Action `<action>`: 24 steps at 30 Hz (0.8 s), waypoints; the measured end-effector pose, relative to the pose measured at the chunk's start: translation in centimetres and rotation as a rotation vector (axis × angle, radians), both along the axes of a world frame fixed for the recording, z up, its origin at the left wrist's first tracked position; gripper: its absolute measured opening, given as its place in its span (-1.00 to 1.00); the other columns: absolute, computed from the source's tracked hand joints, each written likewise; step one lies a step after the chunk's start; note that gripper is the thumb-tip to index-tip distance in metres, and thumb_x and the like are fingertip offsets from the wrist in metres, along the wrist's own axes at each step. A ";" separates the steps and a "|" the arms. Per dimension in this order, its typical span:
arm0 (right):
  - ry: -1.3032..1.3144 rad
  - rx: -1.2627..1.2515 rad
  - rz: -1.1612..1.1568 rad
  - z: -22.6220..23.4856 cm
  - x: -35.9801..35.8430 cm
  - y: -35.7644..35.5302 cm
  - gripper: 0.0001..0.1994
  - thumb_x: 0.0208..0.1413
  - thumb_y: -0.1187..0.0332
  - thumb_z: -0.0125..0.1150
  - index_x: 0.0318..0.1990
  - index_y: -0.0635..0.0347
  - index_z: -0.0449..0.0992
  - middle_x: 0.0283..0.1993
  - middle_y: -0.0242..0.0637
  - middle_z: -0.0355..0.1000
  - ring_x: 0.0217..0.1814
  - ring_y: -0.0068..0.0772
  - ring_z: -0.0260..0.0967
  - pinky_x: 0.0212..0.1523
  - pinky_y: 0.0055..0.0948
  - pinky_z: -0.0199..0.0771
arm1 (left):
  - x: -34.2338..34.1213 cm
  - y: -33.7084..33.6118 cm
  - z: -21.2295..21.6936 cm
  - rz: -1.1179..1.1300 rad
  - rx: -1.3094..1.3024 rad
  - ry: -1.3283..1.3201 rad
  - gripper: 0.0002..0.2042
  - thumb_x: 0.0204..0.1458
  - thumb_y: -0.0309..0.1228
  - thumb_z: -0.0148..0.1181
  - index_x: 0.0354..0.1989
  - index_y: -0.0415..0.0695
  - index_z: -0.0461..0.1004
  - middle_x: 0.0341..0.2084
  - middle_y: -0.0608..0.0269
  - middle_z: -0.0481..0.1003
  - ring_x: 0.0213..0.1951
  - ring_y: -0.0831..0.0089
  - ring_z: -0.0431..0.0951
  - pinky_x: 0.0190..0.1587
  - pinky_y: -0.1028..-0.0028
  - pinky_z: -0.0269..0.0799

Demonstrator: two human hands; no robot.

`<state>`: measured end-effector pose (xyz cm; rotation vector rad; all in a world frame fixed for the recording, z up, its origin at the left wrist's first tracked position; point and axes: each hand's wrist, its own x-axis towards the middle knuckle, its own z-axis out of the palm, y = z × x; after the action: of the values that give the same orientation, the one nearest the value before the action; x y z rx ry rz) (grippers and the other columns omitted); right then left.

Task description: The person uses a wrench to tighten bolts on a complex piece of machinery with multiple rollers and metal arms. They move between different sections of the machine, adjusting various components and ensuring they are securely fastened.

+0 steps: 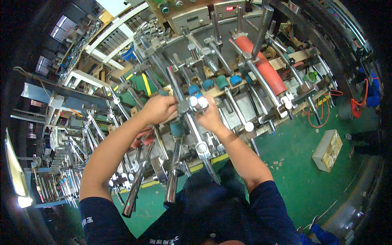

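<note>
A rack of chromed rods and clamps stretches in front of me. Both my hands are at its middle, on either side of a long slanting chrome bar. My left hand is closed beside the bar's clamp block; what lies inside its fingers is hidden. Just right of the bar, my right hand has its fingers around a shiny round-ended metal rod. Blue rollers sit right behind the hands. A green roller is below my left hand.
A long red roller lies across the rack's right side. Chrome tubes stick out toward my body. A control box with a red display stands behind. On the green floor at right are a pale block and an orange hose.
</note>
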<state>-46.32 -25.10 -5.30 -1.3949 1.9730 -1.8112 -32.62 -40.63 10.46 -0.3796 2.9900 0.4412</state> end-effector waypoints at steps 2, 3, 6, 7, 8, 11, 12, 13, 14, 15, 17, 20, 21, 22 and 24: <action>0.013 -0.043 -0.057 1.1 0.4 1.0 -0.48 -0.19 0.43 0.39 0.04 0.24 0.44 0.02 -0.01 0.43 0.13 0.09 0.33 0.17 -0.11 0.35 | 0.2 0.9 0.4 0.087 -0.053 -0.079 -0.77 0.10 -0.27 0.12 -0.19 -0.08 0.60 -0.40 -0.05 0.59 -0.30 -0.09 0.60 -0.20 0.04 0.50; -0.051 -0.001 -0.084 2.0 0.8 2.4 -0.47 -0.14 0.42 0.37 0.08 0.23 0.43 0.04 -0.01 0.43 0.16 0.08 0.31 0.23 -0.12 0.31 | 0.2 1.4 1.0 0.137 0.024 -0.096 -0.77 0.10 -0.27 0.11 -0.19 -0.09 0.60 -0.40 -0.06 0.59 -0.30 -0.09 0.60 -0.20 0.04 0.50; -0.369 0.088 0.027 1.4 1.3 6.3 -0.59 0.04 0.46 0.30 0.08 0.26 0.46 0.07 -0.16 0.46 0.15 -0.22 0.40 0.19 -0.31 0.36 | -0.1 2.2 2.0 0.206 0.100 -0.134 -0.78 0.11 -0.28 0.09 -0.26 -0.13 0.57 -0.40 -0.10 0.58 -0.29 -0.10 0.60 -0.20 0.02 0.49; -0.545 0.078 0.119 0.7 2.1 7.5 -0.65 0.09 0.48 0.27 0.06 0.26 0.48 0.06 -0.22 0.49 0.12 -0.34 0.43 0.17 -0.37 0.39 | 0.2 2.6 1.7 0.198 -0.015 -0.135 -0.79 0.11 -0.28 0.09 -0.28 -0.15 0.56 -0.41 -0.10 0.58 -0.29 -0.10 0.60 -0.20 0.02 0.49; -0.592 0.090 0.107 1.7 2.9 9.1 -0.75 0.15 0.50 0.22 0.00 0.27 0.52 -0.01 -0.31 0.53 0.04 -0.48 0.46 0.09 -0.46 0.43 | 0.3 3.0 1.5 0.183 -0.131 -0.134 -0.78 0.11 -0.27 0.09 -0.30 -0.16 0.54 -0.42 -0.10 0.58 -0.29 -0.11 0.59 -0.21 0.01 0.49; -0.751 0.166 0.168 2.8 4.5 13.6 -0.82 0.21 0.47 0.22 -0.07 0.31 0.53 -0.14 -0.32 0.56 -0.10 -0.56 0.49 -0.02 -0.50 0.47 | 1.0 3.0 1.2 0.168 -0.205 -0.117 -0.77 0.11 -0.25 0.10 -0.35 -0.18 0.50 -0.45 -0.09 0.57 -0.32 -0.10 0.59 -0.24 0.02 0.50; -0.659 0.135 0.158 2.8 4.6 14.5 -0.83 0.23 0.45 0.22 -0.09 0.32 0.53 -0.16 -0.31 0.56 -0.12 -0.59 0.48 -0.07 -0.52 0.48 | 0.7 2.3 1.3 0.134 -0.213 -0.157 -0.78 0.11 -0.25 0.10 -0.34 -0.18 0.50 -0.45 -0.09 0.57 -0.32 -0.10 0.59 -0.24 0.02 0.50; -0.720 0.110 0.177 3.0 5.0 15.3 -0.84 0.22 0.46 0.22 -0.09 0.33 0.54 -0.18 -0.31 0.56 -0.12 -0.57 0.49 -0.09 -0.53 0.49 | 0.3 2.3 1.5 0.103 -0.219 -0.198 -0.78 0.11 -0.25 0.10 -0.34 -0.18 0.50 -0.45 -0.09 0.57 -0.33 -0.10 0.59 -0.25 0.03 0.50; -0.667 0.115 0.152 3.2 5.1 16.0 -0.83 0.19 0.45 0.22 -0.11 0.31 0.55 -0.21 -0.27 0.57 -0.15 -0.51 0.51 -0.11 -0.49 0.50 | 0.3 3.2 2.1 0.074 -0.327 -0.234 -0.79 0.11 -0.28 0.10 -0.35 -0.19 0.49 -0.46 -0.06 0.58 -0.34 -0.07 0.60 -0.27 0.03 0.50; -0.615 0.121 0.128 3.4 5.1 16.6 -0.83 0.16 0.43 0.22 -0.13 0.29 0.56 -0.24 -0.23 0.59 -0.19 -0.44 0.54 -0.12 -0.45 0.51 | 0.2 3.1 1.7 0.159 -0.160 -0.215 -0.79 0.11 -0.28 0.11 -0.35 -0.19 0.49 -0.45 -0.06 0.58 -0.33 -0.06 0.60 -0.27 0.03 0.51; -0.607 0.148 0.131 3.7 4.9 17.3 -0.82 0.15 0.42 0.22 -0.14 0.29 0.57 -0.24 -0.22 0.59 -0.19 -0.43 0.55 -0.12 -0.44 0.51 | 0.1 2.6 1.5 0.333 0.169 -0.170 -0.79 0.11 -0.28 0.12 -0.36 -0.19 0.49 -0.45 -0.05 0.59 -0.32 -0.05 0.61 -0.28 0.03 0.51; -0.607 0.184 0.135 3.5 5.0 18.1 -0.82 0.15 0.40 0.22 -0.14 0.29 0.57 -0.23 -0.21 0.59 -0.20 -0.42 0.55 -0.13 -0.44 0.52 | 1.2 2.8 0.9 0.150 -0.200 -0.106 -0.83 0.11 -0.35 0.09 -0.31 -0.21 0.46 -0.48 -0.01 0.60 -0.43 0.09 0.65 -0.30 0.14 0.54; -0.609 0.195 0.140 3.5 5.1 18.2 -0.81 0.15 0.39 0.22 -0.14 0.29 0.57 -0.23 -0.20 0.59 -0.20 -0.42 0.55 -0.13 -0.44 0.52 | 1.7 2.8 0.5 0.032 -0.436 -0.067 -0.84 0.12 -0.36 0.08 -0.29 -0.21 0.46 -0.49 -0.01 0.60 -0.45 0.11 0.65 -0.30 0.15 0.55; -0.593 0.240 0.124 4.0 4.8 18.4 -0.81 0.15 0.40 0.23 -0.13 0.28 0.57 -0.24 -0.21 0.59 -0.21 -0.44 0.55 -0.15 -0.43 0.53 | 1.4 3.0 0.4 0.102 -0.293 -0.006 -0.83 0.12 -0.37 0.07 -0.23 -0.21 0.45 -0.50 0.00 0.59 -0.44 0.09 0.64 -0.29 0.15 0.55; -0.611 0.231 0.142 3.9 5.1 18.4 -0.84 0.19 0.45 0.22 -0.13 0.30 0.56 -0.27 -0.34 0.54 -0.26 -0.59 0.46 -0.22 -0.55 0.46 | 1.0 2.6 0.9 0.309 0.122 -0.106 -0.81 0.11 -0.32 0.12 -0.21 -0.17 0.47 -0.43 -0.04 0.59 -0.34 -0.07 0.60 -0.25 0.07 0.51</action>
<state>-41.20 -6.71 -1.37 -0.7634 1.6437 -1.6228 -31.58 -37.98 11.39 -0.8294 2.7908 0.6048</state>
